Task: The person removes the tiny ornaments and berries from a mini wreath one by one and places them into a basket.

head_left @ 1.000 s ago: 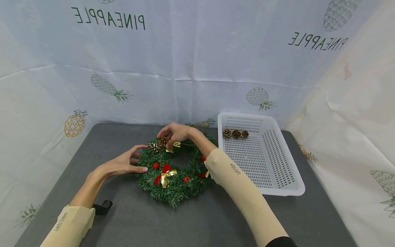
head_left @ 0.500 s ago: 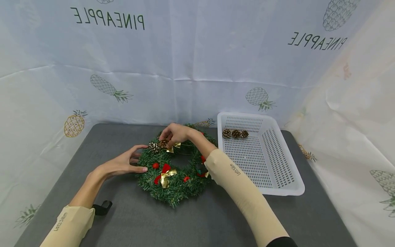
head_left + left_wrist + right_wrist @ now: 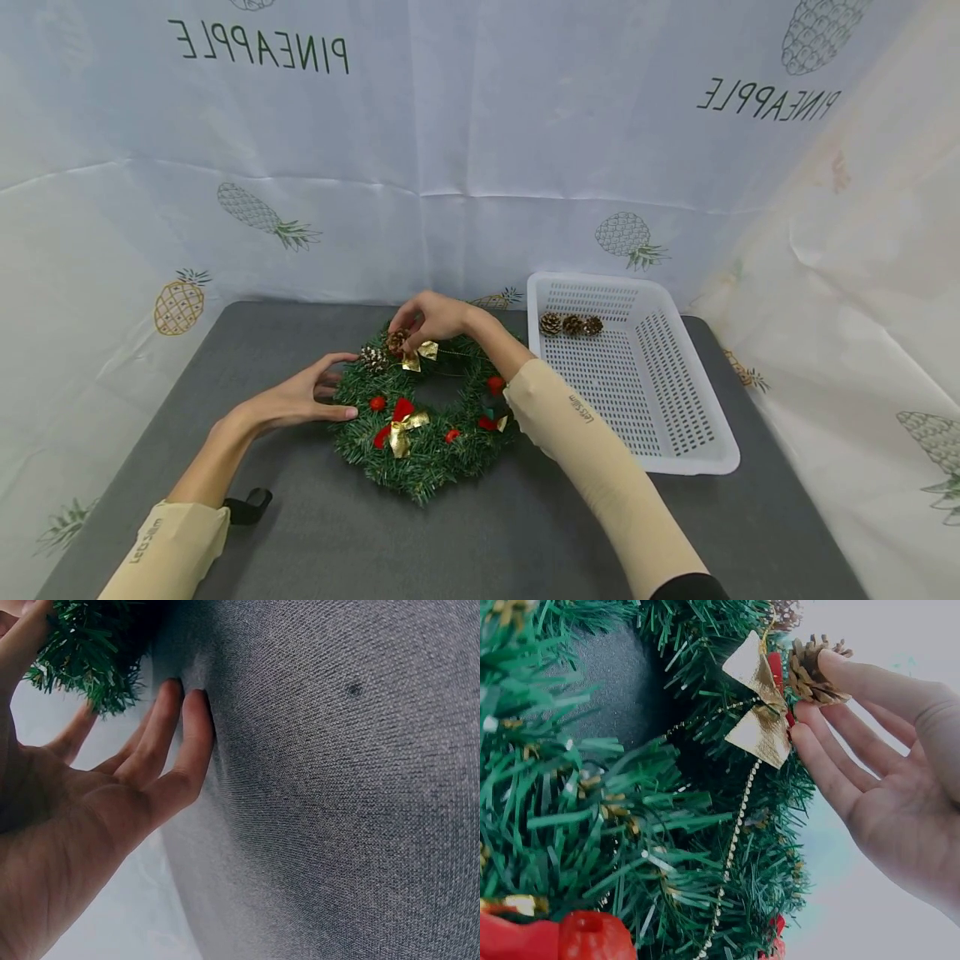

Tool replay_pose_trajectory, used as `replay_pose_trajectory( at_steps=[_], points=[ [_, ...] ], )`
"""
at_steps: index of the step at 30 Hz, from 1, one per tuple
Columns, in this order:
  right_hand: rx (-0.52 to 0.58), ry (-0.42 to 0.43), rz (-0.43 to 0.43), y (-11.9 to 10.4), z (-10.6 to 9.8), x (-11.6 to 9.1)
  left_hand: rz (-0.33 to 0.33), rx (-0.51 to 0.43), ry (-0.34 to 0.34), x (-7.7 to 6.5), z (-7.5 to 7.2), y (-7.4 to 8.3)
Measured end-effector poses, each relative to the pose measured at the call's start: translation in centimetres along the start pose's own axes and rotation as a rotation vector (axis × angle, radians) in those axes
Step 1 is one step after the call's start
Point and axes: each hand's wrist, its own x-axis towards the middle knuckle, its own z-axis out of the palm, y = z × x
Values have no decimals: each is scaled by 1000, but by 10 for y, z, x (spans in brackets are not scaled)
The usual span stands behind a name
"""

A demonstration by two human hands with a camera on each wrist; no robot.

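A green wreath (image 3: 420, 475) lies on the dark grey table, trimmed with gold and red bows and red balls. My right hand (image 3: 435, 317) pinches a brown pine cone (image 3: 810, 671) between thumb and fingers at the wreath's far left part. Right beside it is a gold bow (image 3: 761, 712) with a bead string. Another pine cone (image 3: 374, 359), pale-tipped, sits on the wreath just left of the held one. My left hand (image 3: 296, 396) rests at the wreath's left edge, thumb and fingers spread apart; in the left wrist view two fingertips (image 3: 196, 705) touch the table surface.
To the right stands a white perforated basket (image 3: 652, 400) with three pine cones (image 3: 573, 325) at its far left corner. A black strap (image 3: 249, 507) sticks out by the left wrist. Cloth with pineapple prints (image 3: 480, 150) hangs behind the table (image 3: 315, 533) and at both sides.
My right hand, still pinching the pine cone, shifts slightly right and then lifts a little, so more of the gold bow shows. My left hand and the wreath stay almost where they were.
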Motion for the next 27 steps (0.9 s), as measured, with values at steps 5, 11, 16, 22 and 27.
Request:
replay_pose_trajectory(
  at_steps=[5, 11, 16, 22, 27],
  points=[
    [22, 23, 9, 1, -4, -4, 2, 4, 1, 0, 0, -1],
    [48, 34, -11, -2, -12, -10, 3, 8, 3, 0, 0, -1],
    [83, 60, 5, -2, -20, -17, 1, 11, 5, 0, 0, -1],
    [103, 110, 21, -3, -32, -28, -8, 14, 9, 0, 0, 0],
    [133, 162, 8, 0, -44, -41, -5, 19, 9, 0, 0, 0]
  ],
)
